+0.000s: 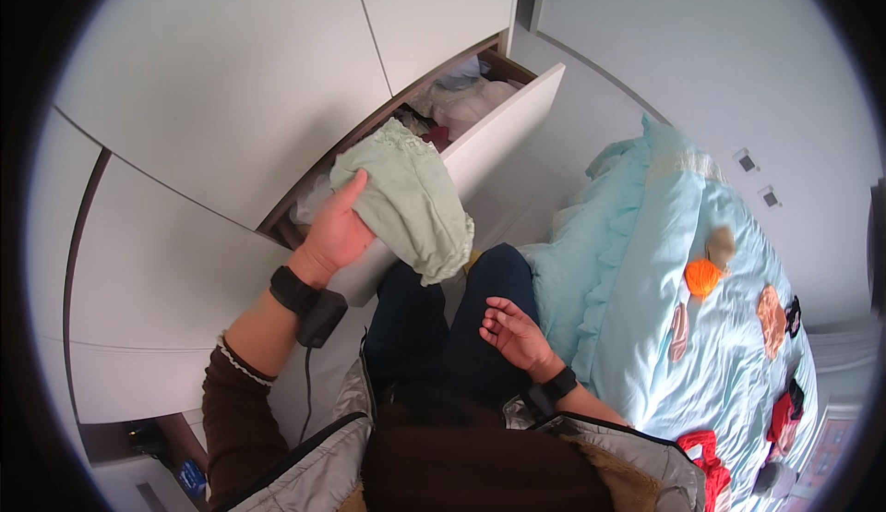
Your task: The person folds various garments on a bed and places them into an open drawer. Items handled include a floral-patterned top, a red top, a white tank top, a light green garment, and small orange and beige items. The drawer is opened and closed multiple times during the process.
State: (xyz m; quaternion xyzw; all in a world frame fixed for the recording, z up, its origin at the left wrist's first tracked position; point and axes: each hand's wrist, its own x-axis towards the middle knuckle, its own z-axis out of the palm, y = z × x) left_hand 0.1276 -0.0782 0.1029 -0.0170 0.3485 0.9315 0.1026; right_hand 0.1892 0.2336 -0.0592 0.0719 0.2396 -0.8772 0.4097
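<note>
A pale green cloth garment with ruffled edges lies across my left hand, the thumb on top of it and the fingers hidden beneath. It is held above an open white drawer of the wardrobe, covering part of the drawer's middle. Inside the drawer I see a pale pink garment, a light blue cloth and a dark red cloth. My right hand is over my right thigh, palm up, fingers loosely curled and apart, with nothing in it.
To the right is a bed with a light blue ruffled cover. An orange bundle, a pink folded cloth, a peach garment and red garments lie on it. At lower left, an open compartment holds a blue package.
</note>
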